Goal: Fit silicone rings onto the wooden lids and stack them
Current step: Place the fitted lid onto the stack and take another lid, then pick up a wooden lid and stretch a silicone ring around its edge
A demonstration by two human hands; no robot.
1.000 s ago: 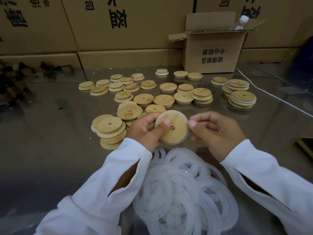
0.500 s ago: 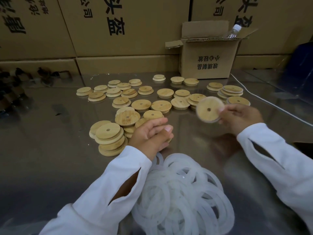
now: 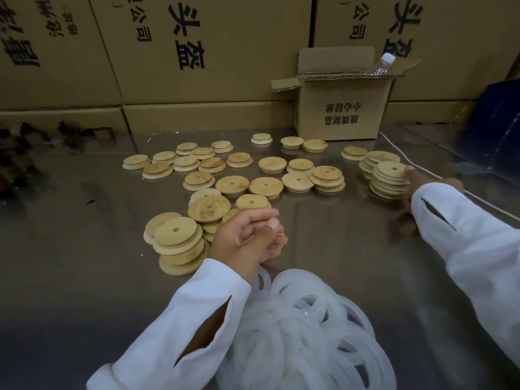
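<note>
Just beyond the ring pile (image 3: 304, 333) our left hand (image 3: 247, 237) curls its fingers, round what we cannot tell; farther right our right hand (image 3: 433, 182) touches the lid stack (image 3: 389, 178), fingers hidden.

The shiny metal tabletop (image 3: 70, 263) bears loose wooden lids (image 3: 232, 184) beyond the left fingers (image 3: 264, 215), a lid stack (image 3: 177, 235) left of them and silicone rings (image 3: 304, 333) nearer. A ringed stack (image 3: 389, 178) touches the right thumb (image 3: 408, 173), with a cardboard box (image 3: 342, 114) beyond.
</note>
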